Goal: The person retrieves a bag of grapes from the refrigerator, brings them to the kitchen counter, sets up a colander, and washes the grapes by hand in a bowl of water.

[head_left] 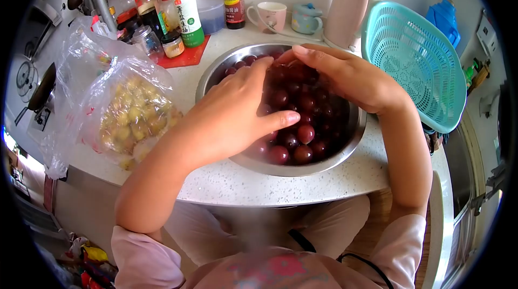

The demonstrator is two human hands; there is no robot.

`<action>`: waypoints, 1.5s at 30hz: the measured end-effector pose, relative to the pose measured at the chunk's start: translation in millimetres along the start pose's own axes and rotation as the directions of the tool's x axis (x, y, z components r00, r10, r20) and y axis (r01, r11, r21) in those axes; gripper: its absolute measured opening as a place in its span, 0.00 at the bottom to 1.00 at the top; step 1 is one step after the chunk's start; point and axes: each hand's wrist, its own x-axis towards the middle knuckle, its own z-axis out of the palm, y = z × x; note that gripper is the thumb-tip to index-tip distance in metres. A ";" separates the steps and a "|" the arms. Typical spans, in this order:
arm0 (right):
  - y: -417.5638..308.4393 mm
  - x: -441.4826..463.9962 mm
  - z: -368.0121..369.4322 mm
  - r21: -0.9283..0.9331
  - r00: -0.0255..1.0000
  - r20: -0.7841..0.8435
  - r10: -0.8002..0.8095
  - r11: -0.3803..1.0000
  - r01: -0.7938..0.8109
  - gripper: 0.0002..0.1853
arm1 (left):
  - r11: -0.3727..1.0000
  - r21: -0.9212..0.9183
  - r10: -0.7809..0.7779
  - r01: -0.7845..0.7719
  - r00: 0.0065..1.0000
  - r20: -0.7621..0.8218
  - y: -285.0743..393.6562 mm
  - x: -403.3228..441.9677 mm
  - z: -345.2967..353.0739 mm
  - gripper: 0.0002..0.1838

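A stainless steel bowl [324, 169] stands on the counter in front of me, filled with dark red grapes [306, 134]. My left hand [245, 100] reaches over its left side, thumb spread away from the fingers and lying above the grapes. Its fingertips point to the far rim and are partly hidden. From the right, my right hand [345, 73] arches over the far part of the bowl, its thumb stretched out near the left fingertips. Its other fingers dip low by the grapes and are mostly hidden. I see nothing gripped in either hand.
Left of the bowl lies a clear plastic bag [135, 111] of yellow-green grapes. Behind are sauce bottles [189, 11], a pink mug [270, 16], a lidded blue cup [306, 19] and a pink kettle [348, 11]. A turquoise basket [418, 62] leans at the right.
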 end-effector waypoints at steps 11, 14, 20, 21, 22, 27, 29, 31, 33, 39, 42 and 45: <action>-15.3 -12.2 -10.7 -0.166 0.983 -0.180 -0.045 0.986 0.015 0.30 | 0.970 -0.241 -0.009 -0.039 0.981 -0.193 -13.7 7.1 0.0 0.47; -11.4 -10.3 -4.3 -0.346 0.978 -0.205 0.027 0.933 -0.098 0.32 | 0.750 -0.653 -0.142 0.100 0.990 -0.012 -4.6 6.0 -13.4 0.51; 4.4 9.3 -3.7 -0.492 0.945 -0.155 0.289 0.807 -0.327 0.35 | 0.886 -0.445 -0.136 0.129 0.991 0.016 -30.7 19.1 -11.0 0.56; 7.4 12.9 -4.0 -0.443 0.943 -0.155 0.296 0.832 -0.334 0.35 | 0.933 -0.328 -0.163 0.149 0.986 -0.016 -22.9 20.2 -11.6 0.57; 10.4 15.8 -4.1 -0.396 0.940 -0.152 0.306 0.853 -0.341 0.34 | 0.962 -0.210 -0.188 0.174 0.981 -0.051 -17.1 21.1 -10.1 0.57; 13.7 17.9 -3.2 -0.354 0.941 -0.115 0.317 0.872 -0.337 0.30 | 0.965 0.007 -0.262 0.262 0.965 0.011 -14.9 50.2 -1.6 0.50; 19.6 19.9 -3.8 -0.306 0.942 -0.085 0.326 0.891 -0.336 0.28 | 0.964 0.042 -0.262 0.261 0.964 0.035 -16.3 51.8 1.4 0.49; 24.3 20.1 -6.5 -0.206 0.961 -0.023 0.275 0.940 -0.274 0.26 | 0.968 0.037 -0.250 0.248 0.967 0.043 -16.2 53.0 3.2 0.47; 25.5 19.5 -7.1 -0.135 0.977 0.008 0.215 0.968 -0.212 0.27 | 0.974 -0.005 -0.228 0.228 0.973 0.035 -16.2 52.9 4.2 0.44; 13.9 10.4 2.9 0.022 0.996 -0.056 0.067 0.998 -0.066 0.27 | 0.893 -0.448 -0.038 0.040 0.999 0.013 -25.5 51.3 1.5 0.28; 1.3 2.7 5.4 0.040 0.993 -0.114 0.016 0.999 -0.011 0.27 | 0.864 -0.503 0.007 -0.025 0.999 -0.038 -10.6 34.5 -6.6 0.26; -7.0 -2.4 -5.2 -0.047 0.996 -0.085 0.006 0.999 -0.010 0.27 | 0.826 -0.559 0.046 -0.077 0.997 -0.069 -16.3 31.0 -10.1 0.25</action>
